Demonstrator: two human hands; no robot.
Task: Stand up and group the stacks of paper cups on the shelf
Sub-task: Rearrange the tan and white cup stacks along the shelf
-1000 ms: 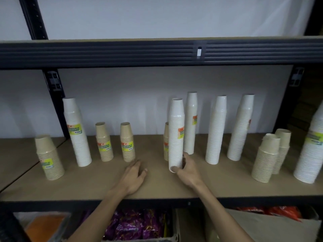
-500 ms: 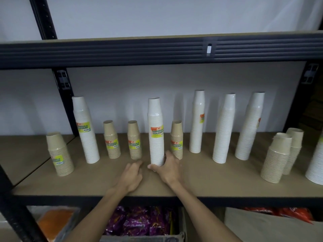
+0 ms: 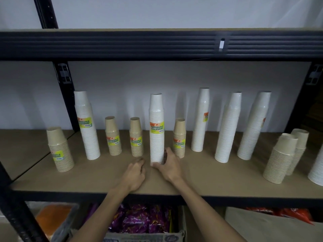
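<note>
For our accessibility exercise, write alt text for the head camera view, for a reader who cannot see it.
A person's right hand grips the base of a tall white cup stack on a wooden shelf, while the left hand rests beside it. Short brown stacks and more tall white stacks stand upright along the shelf on both sides.

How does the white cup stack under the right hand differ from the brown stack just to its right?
The white stack is much taller than the brown stack. The white one is white, the brown one tan. The right hand grips the white stack's base; the brown stack stands free. Both are upright on the shelf, with yellow-green labels.
</note>
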